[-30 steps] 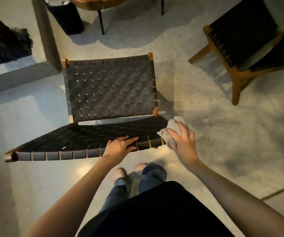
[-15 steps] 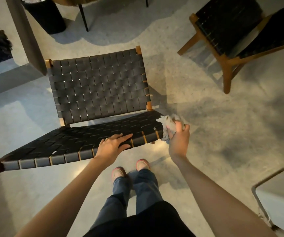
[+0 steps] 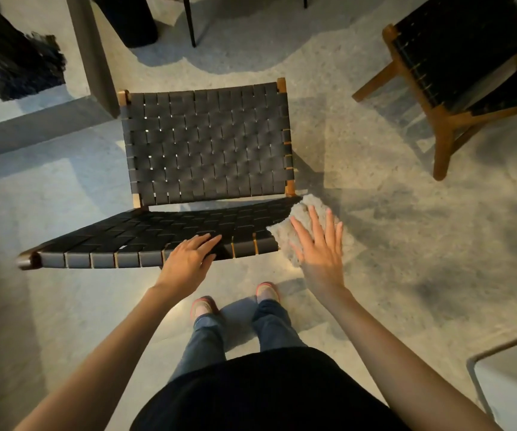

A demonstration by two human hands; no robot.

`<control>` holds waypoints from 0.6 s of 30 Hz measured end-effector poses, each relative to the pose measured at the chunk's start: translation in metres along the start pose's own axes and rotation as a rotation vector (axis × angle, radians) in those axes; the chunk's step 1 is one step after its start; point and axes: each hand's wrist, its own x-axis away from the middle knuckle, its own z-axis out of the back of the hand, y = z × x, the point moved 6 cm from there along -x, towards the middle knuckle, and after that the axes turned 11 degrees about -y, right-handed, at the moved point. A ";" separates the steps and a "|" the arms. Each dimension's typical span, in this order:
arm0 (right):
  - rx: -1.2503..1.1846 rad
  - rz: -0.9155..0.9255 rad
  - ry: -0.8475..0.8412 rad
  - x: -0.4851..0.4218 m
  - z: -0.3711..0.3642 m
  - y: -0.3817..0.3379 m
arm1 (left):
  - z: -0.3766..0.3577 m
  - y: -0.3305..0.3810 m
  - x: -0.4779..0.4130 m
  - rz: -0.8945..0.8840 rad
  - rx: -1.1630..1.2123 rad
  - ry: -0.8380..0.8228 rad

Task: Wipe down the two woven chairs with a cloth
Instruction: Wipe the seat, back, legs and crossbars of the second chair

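The right hand now lies flat, fingers spread, on the fluffy grey cloth (no more squeezing). Wiping the black woven chair can start.

I have only one view, wide-angle, from the head, looking steeply down and slightly forward at the floor. The person's shoes are at lower centre, the woven chair lies close below mid-frame, and a second chair is cut off at upper right.

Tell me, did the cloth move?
Yes. The cloth went from beside the chair seat's front corner onto its right edge, now spread under the flat right hand.
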 end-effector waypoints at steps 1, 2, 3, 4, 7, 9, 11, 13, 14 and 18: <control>0.022 -0.006 -0.010 -0.001 -0.003 0.000 | 0.000 -0.009 0.003 0.006 -0.009 0.002; 0.014 -0.028 -0.008 -0.002 -0.005 0.000 | 0.000 -0.017 0.006 0.007 -0.012 0.002; -0.017 -0.052 0.000 -0.004 -0.005 0.000 | 0.000 -0.023 0.009 0.002 -0.017 0.003; -0.057 -0.069 0.011 -0.006 -0.005 -0.002 | 0.000 -0.029 0.011 -0.008 -0.032 0.004; -0.179 -0.099 0.061 -0.008 -0.005 -0.011 | 0.000 -0.040 0.018 -0.063 -0.077 0.017; -0.239 -0.131 0.141 -0.007 -0.003 -0.020 | 0.002 -0.051 0.023 -0.092 -0.102 0.014; -0.238 -0.155 0.164 -0.007 -0.005 -0.035 | 0.006 -0.066 0.028 -0.112 -0.135 0.011; -0.250 -0.150 0.121 -0.007 -0.014 -0.065 | 0.013 -0.087 0.038 -0.121 -0.164 0.036; -0.262 -0.125 0.091 -0.007 -0.021 -0.087 | 0.018 -0.098 0.045 -0.120 -0.180 0.062; -0.361 -0.017 0.061 -0.008 -0.043 -0.199 | 0.041 -0.157 0.079 -0.047 -0.216 0.177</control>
